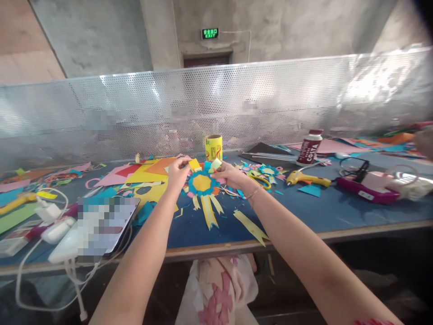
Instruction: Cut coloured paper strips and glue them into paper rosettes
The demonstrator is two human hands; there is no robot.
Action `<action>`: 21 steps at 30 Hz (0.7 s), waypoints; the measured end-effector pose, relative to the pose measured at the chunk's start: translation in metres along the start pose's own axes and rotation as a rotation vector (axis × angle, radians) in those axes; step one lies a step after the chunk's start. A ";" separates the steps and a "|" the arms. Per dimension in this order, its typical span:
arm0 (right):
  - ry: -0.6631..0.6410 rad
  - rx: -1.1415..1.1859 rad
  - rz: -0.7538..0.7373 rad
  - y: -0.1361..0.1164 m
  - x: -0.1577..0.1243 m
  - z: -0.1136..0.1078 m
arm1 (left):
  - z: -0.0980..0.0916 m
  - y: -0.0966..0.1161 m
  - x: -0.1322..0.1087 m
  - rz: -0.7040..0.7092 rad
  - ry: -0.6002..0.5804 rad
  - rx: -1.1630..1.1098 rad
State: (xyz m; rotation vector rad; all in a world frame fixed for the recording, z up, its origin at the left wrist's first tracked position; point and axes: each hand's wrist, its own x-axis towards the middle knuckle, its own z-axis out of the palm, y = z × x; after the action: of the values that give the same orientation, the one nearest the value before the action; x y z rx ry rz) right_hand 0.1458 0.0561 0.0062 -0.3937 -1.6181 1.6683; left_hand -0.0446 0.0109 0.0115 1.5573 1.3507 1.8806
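Note:
A paper rosette [202,184] with a yellow centre, a blue ruffled edge and yellow paper tails [209,213] lies on the blue table in front of me. Just beyond its upper left edge, my left hand [180,171] pinches a small yellow paper piece [194,164]. On the other side my right hand [232,175] has its fingers closed on a pale yellow paper piece [215,165]; its fingertips are partly hidden. A loose pale yellow paper tail [251,226] lies near the front edge, below my right wrist.
A yellow tape roll [214,148] stands behind the rosette. To the right are yellow-handled scissors [262,182], a yellow glue gun [308,178], a brown bottle [309,148] and a purple power strip [367,189]. At left lie coloured sheets [149,172], a tablet [118,228] and white cables.

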 end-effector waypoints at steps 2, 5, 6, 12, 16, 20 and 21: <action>0.006 0.003 0.011 0.001 0.001 0.001 | 0.001 0.001 -0.001 -0.026 0.015 -0.006; 0.014 -0.016 -0.002 0.002 0.002 0.002 | 0.002 0.003 -0.002 -0.048 0.028 -0.021; 0.020 -0.025 -0.009 0.002 0.002 0.003 | 0.002 0.004 -0.002 -0.047 0.030 -0.023; 0.037 -0.025 -0.055 -0.002 0.000 0.005 | 0.000 -0.002 -0.001 0.107 0.066 0.087; 0.154 -0.108 -0.082 -0.003 0.002 0.003 | -0.003 0.002 -0.004 0.387 0.152 0.247; 0.183 -0.288 -0.241 -0.003 0.004 0.002 | -0.003 0.019 -0.011 0.675 0.303 0.426; 0.185 -0.346 -0.306 -0.004 0.004 0.003 | -0.001 0.022 -0.014 0.724 0.353 0.479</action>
State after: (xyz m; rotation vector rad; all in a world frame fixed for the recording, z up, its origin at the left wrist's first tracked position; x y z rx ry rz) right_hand 0.1428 0.0564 0.0117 -0.4329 -1.7285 1.0956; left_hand -0.0348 -0.0108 0.0223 2.2633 1.6134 2.4669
